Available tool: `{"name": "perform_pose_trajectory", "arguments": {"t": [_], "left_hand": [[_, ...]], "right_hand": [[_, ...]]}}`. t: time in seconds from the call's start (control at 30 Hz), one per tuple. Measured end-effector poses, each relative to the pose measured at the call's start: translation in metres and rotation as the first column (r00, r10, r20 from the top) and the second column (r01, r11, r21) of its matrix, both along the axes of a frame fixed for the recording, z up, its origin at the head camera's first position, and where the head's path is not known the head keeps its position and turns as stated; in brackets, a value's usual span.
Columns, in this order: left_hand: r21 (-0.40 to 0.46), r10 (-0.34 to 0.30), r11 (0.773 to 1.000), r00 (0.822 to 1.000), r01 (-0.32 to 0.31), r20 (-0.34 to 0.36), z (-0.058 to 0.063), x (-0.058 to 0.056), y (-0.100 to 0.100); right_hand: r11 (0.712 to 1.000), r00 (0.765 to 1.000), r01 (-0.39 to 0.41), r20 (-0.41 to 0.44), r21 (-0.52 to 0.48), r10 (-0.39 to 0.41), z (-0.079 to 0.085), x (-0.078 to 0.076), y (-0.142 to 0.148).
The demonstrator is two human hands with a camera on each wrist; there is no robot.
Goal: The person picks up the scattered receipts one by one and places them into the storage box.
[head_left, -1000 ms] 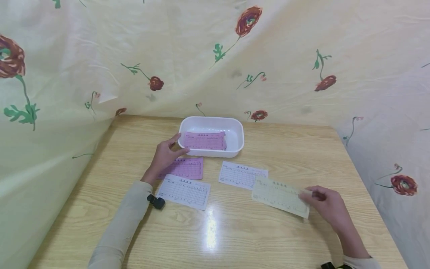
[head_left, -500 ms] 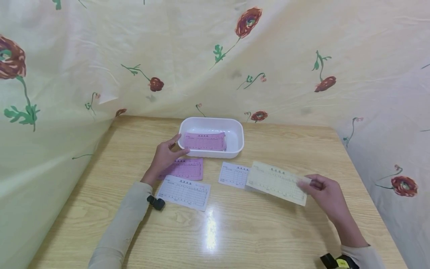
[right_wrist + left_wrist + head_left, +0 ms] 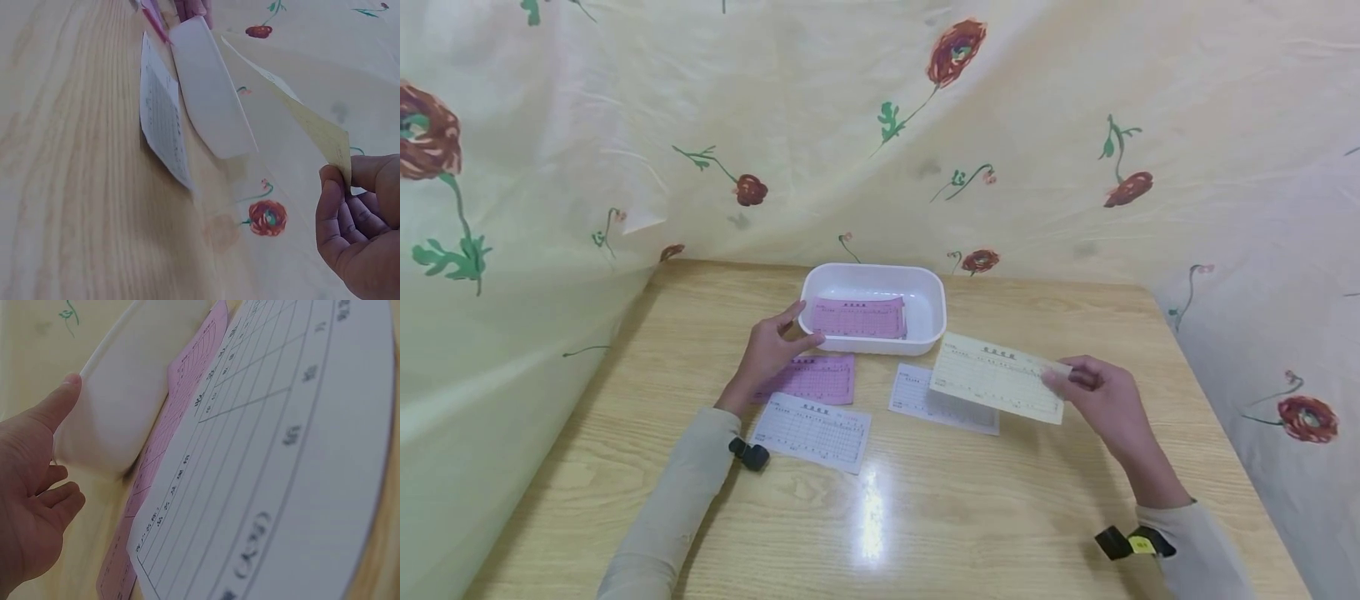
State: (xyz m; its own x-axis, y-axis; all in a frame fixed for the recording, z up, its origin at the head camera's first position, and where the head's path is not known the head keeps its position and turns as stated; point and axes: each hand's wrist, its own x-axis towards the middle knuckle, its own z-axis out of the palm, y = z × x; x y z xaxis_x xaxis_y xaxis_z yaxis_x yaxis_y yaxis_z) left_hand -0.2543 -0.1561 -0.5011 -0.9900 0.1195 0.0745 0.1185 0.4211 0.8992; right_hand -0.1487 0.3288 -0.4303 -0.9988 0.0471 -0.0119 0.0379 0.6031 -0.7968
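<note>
In the head view my right hand [image 3: 1101, 400] pinches a pale yellow printed slip [image 3: 996, 377] by its right end, thumb on top. The right wrist view shows this yellow slip [image 3: 319, 128] raised off the table, bowed. Below it on the table lies a white slip [image 3: 917, 400], partly covered. My left hand [image 3: 769, 346] touches the left front corner of a white plastic tray [image 3: 936, 342], thumb and forefinger spread along it. Pink slips [image 3: 859, 318] lie inside the tray. In the left wrist view the thumb lies against the tray's wall [image 3: 115, 406].
In front of the tray another pink slip [image 3: 820, 382] lies partly under the left hand, with a white slip [image 3: 812, 432] overlapping it. The wooden table [image 3: 970, 517] is bordered by a flower-patterned cloth [image 3: 820, 125] at the back and sides.
My right hand has lifted the yellow slip and carried it up and left, towards the tray, across the right white slip. The left hand has stayed at the tray's corner.
</note>
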Motion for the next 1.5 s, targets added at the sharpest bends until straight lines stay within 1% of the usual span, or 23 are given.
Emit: {"name": "perform_pose_trajectory", "arguments": {"t": [0.23, 0.4, 0.63, 0.8, 1.0, 1.27, 1.5], "left_hand": [[-0.001, 0.003, 1.0, 1.0, -0.003, 0.01, 0.0, 0.0, 0.001], [0.004, 0.0, 1.0, 1.0, 0.0, 0.015, 0.0, 0.0, 0.0], [-0.005, 0.003, 1.0, 1.0, -0.003, 0.016, 0.001, -0.001, 0.001], [-0.005, 0.004, 1.0, 1.0, -0.004, 0.014, 0.001, -0.001, 0.0], [-0.011, 0.007, 1.0, 1.0, -0.007, 0.0, 0.0, -0.001, 0.0], [-0.016, 0.013, 1.0, 1.0, -0.013, 0.008, -0.001, 0.0, 0.002], [-0.008, 0.014, 1.0, 1.0, -0.014, 0.004, 0.0, -0.001, 0.002]], "right_hand": [[0.999, 1.0, -0.016, -0.009, -0.034, 0.015, 0.004, -0.021, -0.011], [0.997, 0.999, -0.043, -0.03, -0.071, 0.041, 0.011, -0.035, -0.023], [0.994, 0.996, -0.067, -0.07, -0.084, 0.061, 0.022, -0.059, -0.045], [0.99, 0.995, -0.082, -0.066, -0.116, 0.074, 0.026, -0.077, -0.057], [0.983, 0.994, -0.105, -0.057, -0.152, 0.097, 0.027, -0.096, -0.072], [0.98, 0.99, -0.129, -0.07, -0.152, 0.119, 0.025, -0.121, -0.092], [0.978, 0.991, -0.133, -0.038, -0.158, 0.129, 0.022, -0.141, -0.11]]}}
